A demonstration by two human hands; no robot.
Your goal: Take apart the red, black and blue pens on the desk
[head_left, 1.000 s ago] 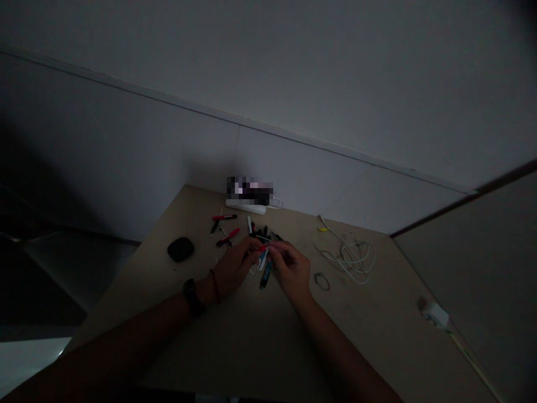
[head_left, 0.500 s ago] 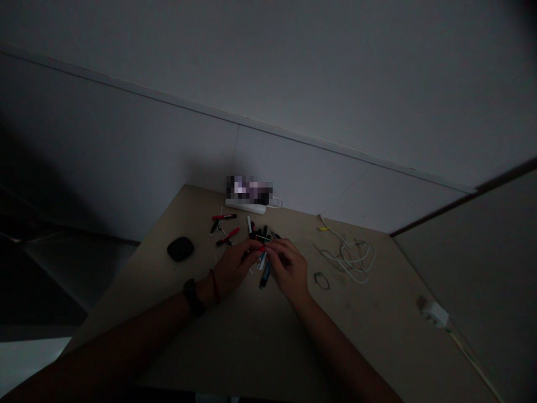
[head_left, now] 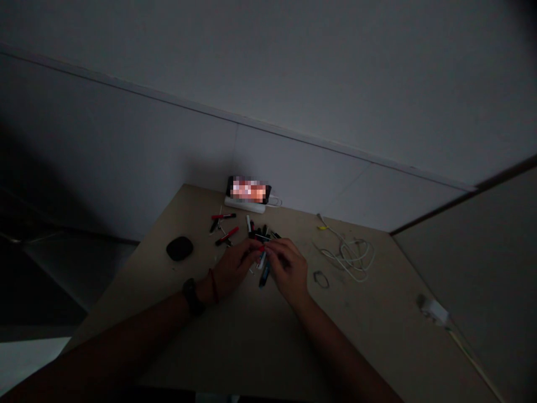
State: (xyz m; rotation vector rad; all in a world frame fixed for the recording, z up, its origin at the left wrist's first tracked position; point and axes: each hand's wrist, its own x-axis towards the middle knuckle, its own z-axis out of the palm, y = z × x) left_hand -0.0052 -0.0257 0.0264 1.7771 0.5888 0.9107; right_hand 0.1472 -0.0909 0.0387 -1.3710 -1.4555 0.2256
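Note:
My left hand (head_left: 238, 263) and my right hand (head_left: 288, 270) meet over the table, fingertips pinched on a small red pen part (head_left: 262, 248). The fingers cover most of it, so its full shape is hidden. Beneath and behind my hands lies a loose pile of pens and pen parts, among them a white pen piece (head_left: 248, 224) and a dark pen with blue (head_left: 264, 275). Left of the pile are a red-and-black pen (head_left: 224, 216) and another red-and-black pen (head_left: 227, 235). A dark watch and a red bracelet circle my left wrist.
A phone (head_left: 249, 190) with a lit, blurred screen leans on a white stand (head_left: 244, 205) by the wall. A black rounded object (head_left: 179, 248) sits at the left. On the right lie a white cable (head_left: 348, 257), a small loop (head_left: 321, 280) and a white plug (head_left: 435, 312).
The phone screen has turned from dark purple to bright orange-red. Both hands stay almost where they were, still pinching the red pen part.

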